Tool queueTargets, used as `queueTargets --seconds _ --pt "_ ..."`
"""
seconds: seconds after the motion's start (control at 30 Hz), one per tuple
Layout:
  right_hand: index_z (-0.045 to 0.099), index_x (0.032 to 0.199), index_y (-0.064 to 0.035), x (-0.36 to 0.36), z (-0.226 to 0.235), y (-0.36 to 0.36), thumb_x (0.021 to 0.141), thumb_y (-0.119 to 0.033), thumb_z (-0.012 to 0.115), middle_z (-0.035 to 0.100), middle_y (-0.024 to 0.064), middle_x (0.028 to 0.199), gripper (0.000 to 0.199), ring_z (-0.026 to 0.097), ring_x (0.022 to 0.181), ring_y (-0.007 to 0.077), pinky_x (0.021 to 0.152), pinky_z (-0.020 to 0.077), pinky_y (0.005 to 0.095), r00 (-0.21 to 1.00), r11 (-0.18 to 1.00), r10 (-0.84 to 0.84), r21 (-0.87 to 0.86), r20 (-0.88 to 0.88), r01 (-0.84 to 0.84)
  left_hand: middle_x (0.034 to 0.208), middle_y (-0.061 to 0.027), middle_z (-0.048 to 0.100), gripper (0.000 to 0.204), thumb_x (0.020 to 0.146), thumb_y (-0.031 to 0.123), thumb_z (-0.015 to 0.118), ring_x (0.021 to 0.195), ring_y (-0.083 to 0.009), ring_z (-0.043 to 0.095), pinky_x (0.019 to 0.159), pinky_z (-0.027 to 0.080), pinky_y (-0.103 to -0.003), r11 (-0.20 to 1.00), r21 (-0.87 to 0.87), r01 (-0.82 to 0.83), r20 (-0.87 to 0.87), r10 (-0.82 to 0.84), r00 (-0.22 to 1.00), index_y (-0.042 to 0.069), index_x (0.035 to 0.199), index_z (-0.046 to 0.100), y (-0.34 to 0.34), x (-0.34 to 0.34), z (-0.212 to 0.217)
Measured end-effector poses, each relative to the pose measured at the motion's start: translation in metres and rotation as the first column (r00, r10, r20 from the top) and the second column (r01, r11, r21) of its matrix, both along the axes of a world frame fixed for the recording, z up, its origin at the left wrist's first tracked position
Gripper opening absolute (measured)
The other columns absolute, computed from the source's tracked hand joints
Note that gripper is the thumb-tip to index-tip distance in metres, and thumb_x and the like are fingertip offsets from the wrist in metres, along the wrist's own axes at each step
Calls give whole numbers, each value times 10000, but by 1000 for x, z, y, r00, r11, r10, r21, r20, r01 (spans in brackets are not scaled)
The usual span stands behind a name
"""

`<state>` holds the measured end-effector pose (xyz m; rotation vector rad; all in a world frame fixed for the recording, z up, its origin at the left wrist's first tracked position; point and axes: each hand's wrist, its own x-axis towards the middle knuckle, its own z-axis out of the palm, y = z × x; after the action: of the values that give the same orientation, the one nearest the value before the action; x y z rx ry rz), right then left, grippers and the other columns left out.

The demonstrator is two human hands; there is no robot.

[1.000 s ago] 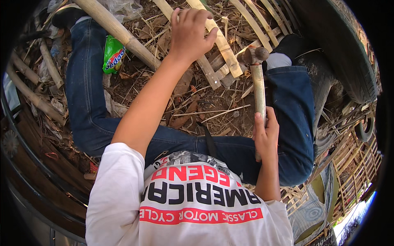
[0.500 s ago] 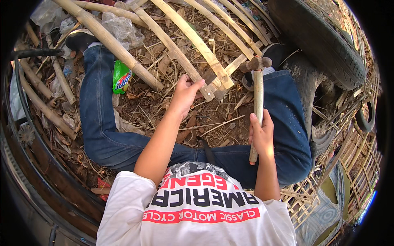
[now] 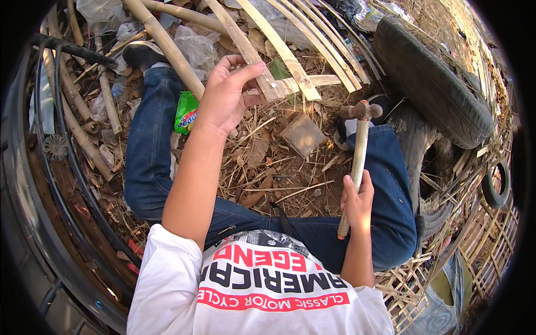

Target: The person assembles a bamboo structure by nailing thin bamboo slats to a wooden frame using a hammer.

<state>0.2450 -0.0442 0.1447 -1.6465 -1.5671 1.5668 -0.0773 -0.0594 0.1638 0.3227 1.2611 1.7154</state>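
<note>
My left hand [image 3: 226,95] is closed around the near end of a bamboo slat [image 3: 245,47], its thumb on top close to a nail head. A crosspiece [image 3: 321,81] runs to the right from that end, beneath a second slat [image 3: 285,53]. Lower down, a square wooden block [image 3: 303,135] lies flat on the ground, apart from the slats. My right hand [image 3: 357,201] grips the handle of a hammer [image 3: 360,145] above my right thigh. The hammer stands head upward, its rusty head [image 3: 361,111] near my right shoe.
More slats [image 3: 335,44] stretch away at the top. Bamboo poles [image 3: 164,47] and a green packet [image 3: 185,113] lie on the left, beside a black metal frame [image 3: 61,139]. A tyre [image 3: 432,81] rests at the right above woven bamboo lattice [image 3: 410,285]. Dry leaves and straw cover the ground.
My left hand has lifted the slat ends away from me, uncovering the wooden block on the ground. The hammer stays in my right hand, tilted slightly more to the right.
</note>
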Motion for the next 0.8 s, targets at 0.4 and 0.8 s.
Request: queueTargets --seconds 0.4,0.8 --pt "474 969 -88 2 -2 -6 993 -201 603 426 -42 601 173 403 439 38 370 359 204 999 999 5 -44 -32 -6 823 -112 688 186 945 138 588 737 -184 686 615 614 -306 967 55 247 -146 -237 960 -39 955 646 59 -49 97" --pt "470 975 -65 5 1 0 996 -178 589 420 -38 567 165 395 402 47 357 349 206 997 999 18 -50 -73 -21 1169 -145 622 692 878 112 730 982 -230 676 748 622 -425 988 -134 77 -158 -98 982 17 1406 292 -1 -46 24"
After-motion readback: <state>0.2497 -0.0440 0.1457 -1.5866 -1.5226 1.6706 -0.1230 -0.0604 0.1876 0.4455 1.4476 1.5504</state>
